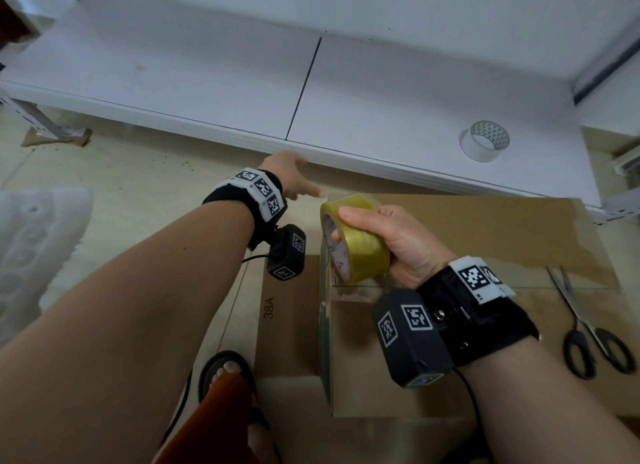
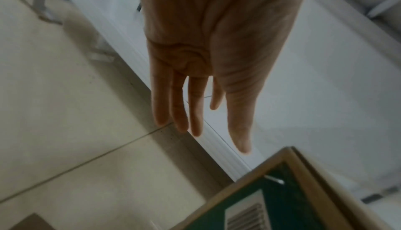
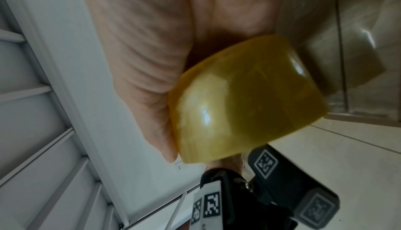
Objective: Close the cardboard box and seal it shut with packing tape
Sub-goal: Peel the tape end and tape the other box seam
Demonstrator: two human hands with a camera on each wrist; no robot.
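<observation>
The brown cardboard box [image 1: 485, 228] lies with its flaps down on the floor at the lower right. My right hand [image 1: 381, 231] grips a yellow roll of packing tape [image 1: 360, 248] over the box's left part. A shiny strip of tape [image 1: 325, 325] runs from the roll down the box's left edge. In the right wrist view my fingers [image 3: 152, 62] wrap round the packing tape roll [image 3: 245, 103]. My left hand [image 1: 298, 181] reaches out with straight fingers past the box's far left corner, holding nothing. The left wrist view shows this left hand [image 2: 201, 113] above the box corner [image 2: 301, 168].
Black-handled scissors [image 1: 588, 328] lie on the box top at the right. A roll of clear tape [image 1: 485, 141] stands on the low white shelf [image 1: 207, 82] behind the box. A sandalled foot [image 1: 225, 370] is left of the box, and white foam [image 1: 34, 248] lies further left.
</observation>
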